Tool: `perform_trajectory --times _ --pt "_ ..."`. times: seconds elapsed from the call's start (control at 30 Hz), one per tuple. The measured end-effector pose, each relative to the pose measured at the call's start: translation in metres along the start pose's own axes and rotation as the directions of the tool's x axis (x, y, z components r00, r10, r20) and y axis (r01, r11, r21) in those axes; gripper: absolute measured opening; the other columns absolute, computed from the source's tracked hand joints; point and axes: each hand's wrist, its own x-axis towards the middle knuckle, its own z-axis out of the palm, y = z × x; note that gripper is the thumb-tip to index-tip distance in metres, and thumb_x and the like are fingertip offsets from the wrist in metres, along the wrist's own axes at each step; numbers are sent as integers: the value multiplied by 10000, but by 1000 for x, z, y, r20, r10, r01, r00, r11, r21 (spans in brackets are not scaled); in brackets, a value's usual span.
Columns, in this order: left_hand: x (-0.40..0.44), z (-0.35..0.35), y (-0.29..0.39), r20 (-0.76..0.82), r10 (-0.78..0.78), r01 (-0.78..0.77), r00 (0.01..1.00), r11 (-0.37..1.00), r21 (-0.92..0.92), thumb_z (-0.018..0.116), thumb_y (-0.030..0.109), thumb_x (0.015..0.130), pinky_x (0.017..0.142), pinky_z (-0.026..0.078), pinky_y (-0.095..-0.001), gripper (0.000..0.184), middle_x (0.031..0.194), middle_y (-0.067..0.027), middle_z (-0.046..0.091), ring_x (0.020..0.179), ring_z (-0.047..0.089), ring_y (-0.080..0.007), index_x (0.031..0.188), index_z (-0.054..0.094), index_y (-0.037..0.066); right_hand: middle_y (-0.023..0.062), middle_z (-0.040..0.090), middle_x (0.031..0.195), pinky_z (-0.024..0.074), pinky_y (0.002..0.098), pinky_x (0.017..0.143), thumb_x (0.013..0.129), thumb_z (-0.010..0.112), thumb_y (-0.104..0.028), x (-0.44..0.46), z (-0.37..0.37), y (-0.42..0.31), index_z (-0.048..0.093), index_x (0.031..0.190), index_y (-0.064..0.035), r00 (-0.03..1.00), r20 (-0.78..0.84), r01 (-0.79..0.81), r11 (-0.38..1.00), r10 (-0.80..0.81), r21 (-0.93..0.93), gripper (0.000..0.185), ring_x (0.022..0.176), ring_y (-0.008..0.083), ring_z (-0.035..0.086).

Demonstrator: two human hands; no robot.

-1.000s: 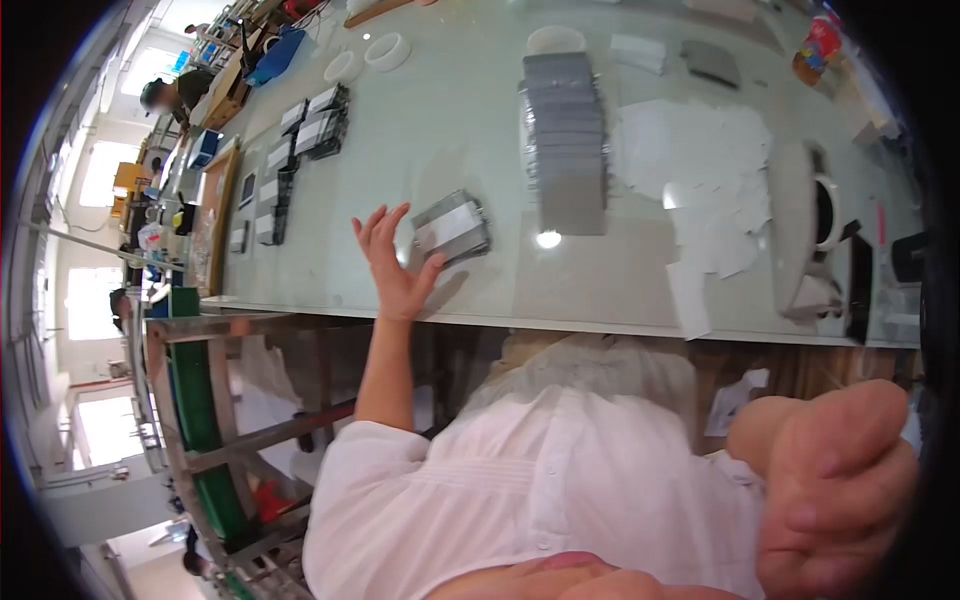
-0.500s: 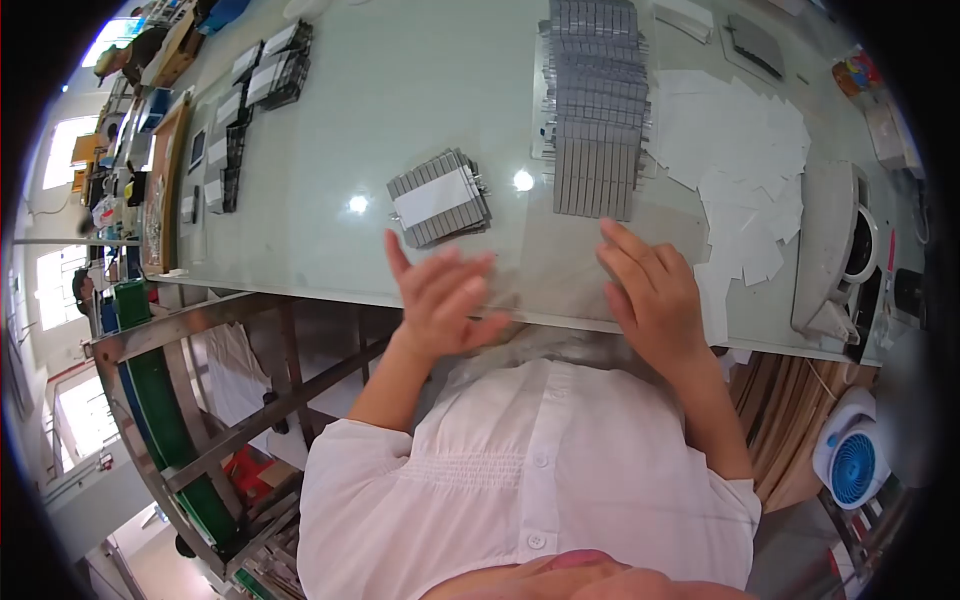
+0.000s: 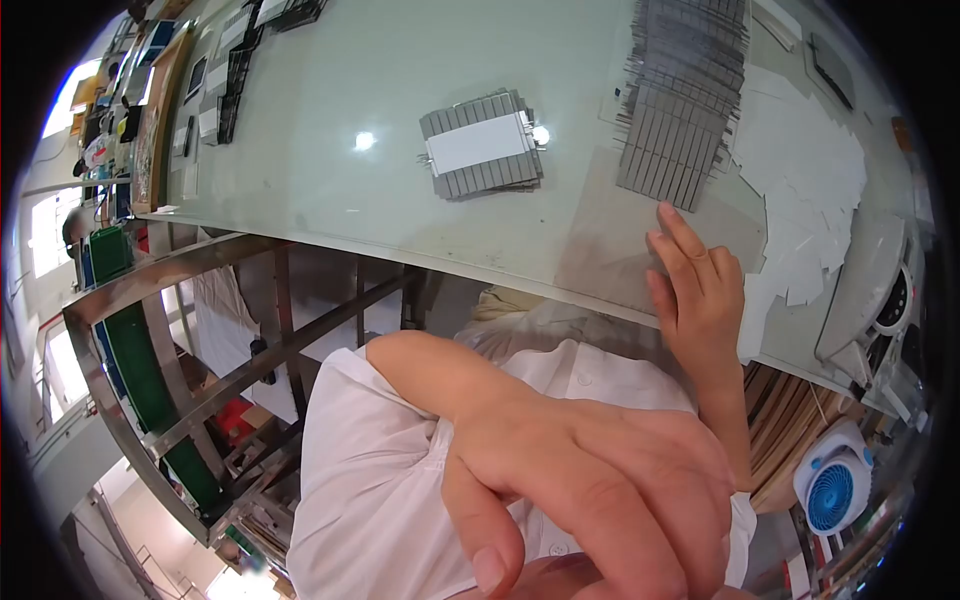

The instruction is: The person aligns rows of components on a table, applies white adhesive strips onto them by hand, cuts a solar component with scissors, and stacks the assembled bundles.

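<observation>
My left hand (image 3: 590, 470) is raised close to the camera, in front of my chest and chin. Its thumb stands apart from the bent fingers, whose tips are partly cut off below; I see nothing held. Over the table's front edge, my right hand (image 3: 700, 285) has its fingers stretched out and holds nothing. Its fingertips are nearest the front end of a long row of grey slotted strips (image 3: 665, 150), apparently metal. Left of that lies a small stack of similar grey strips (image 3: 480, 182) with a white paper label (image 3: 478, 142) on top.
Loose white paper sheets (image 3: 800, 180) spread over the table's right side, beside a white desktop device (image 3: 875, 300). More dark labelled bundles (image 3: 230, 75) sit at the far left. A metal frame (image 3: 270, 380) stands below the table edge, and a blue-white fan (image 3: 832, 490) at lower right.
My left hand has moved from above the table edge up toward my face. The view has turned and shifted, and my right hand stays near the row of strips.
</observation>
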Motion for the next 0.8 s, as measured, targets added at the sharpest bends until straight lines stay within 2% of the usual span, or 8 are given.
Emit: perform_trajectory --times 0.13,0.2,0.27,0.33,0.4,0.5,0.6,0.8 --pt "1 2 15 -59 -184 179 981 980 -84 456 508 1096 1072 395 -476 594 1218 -196 684 1090 631 -326 1235 694 -18 15 657 1438 456 325 711 842 764 -124 7 -1 -1 694 1216 -76 999 10 -36 999 36 1 384 756 201 506" --pt "1 -3 32 -73 -295 297 953 955 8 459 507 1098 1060 406 -526 550 1239 -169 686 1104 635 -330 1246 678 24 18 655 1440 457 328 704 846 759 -130 6 -1 0 692 1222 -72 1000 27 0 1000 1 -21 386 743 206 514" --pt "-6 -18 41 -95 -339 352 936 908 226 478 447 1113 1075 408 -586 427 1236 -127 702 1133 649 -319 1241 681 94 40 657 1432 457 333 696 844 758 -133 0 0 -1 689 1228 -66 1000 26 18 999 -17 -37 396 735 208 531" --pt "-22 -35 54 -81 -465 414 881 678 608 570 447 1073 1022 447 -541 389 1254 -122 692 1122 650 -312 1175 701 96 64 662 1419 457 338 691 841 758 -133 -9 -1 -6 691 1225 -62 1000 15 23 999 -22 -28 396 732 208 547" --pt "-41 -45 59 -166 -531 348 831 263 900 690 412 983 1012 460 -536 342 1290 -131 678 1129 648 -330 1142 713 110 89 669 1402 456 344 689 837 758 -131 -18 -3 -16 699 1213 -57 1000 1 20 1000 -20 12 388 733 207 562" --pt "-59 -60 60 -212 -584 60 784 -270 961 751 364 885 1071 441 -545 414 1342 -105 663 1206 627 -319 1219 717 120 118 675 1378 458 350 698 822 765 -114 -32 -14 -28 716 1176 -52 997 80 8 995 -15 96 362 762 205 585" --pt "-62 -60 64 -258 -680 -99 686 -439 893 759 348 843 1139 401 -564 501 1387 -66 647 1292 589 -278 1289 707 125 118 692 1324 463 361 707 813 759 -86 -50 -18 -27 734 1138 -52 998 53 -35 968 22 248 327 781 217 596" --pt "-77 -62 78 -226 -730 -137 645 -402 905 742 384 850 1177 373 -584 508 1384 -29 650 1309 581 -238 1295 719 142 50 678 1040 464 379 730 802 747 -54 -54 -20 -18 754 1123 -67 994 -72 -65 974 82 215 321 848 237 592"
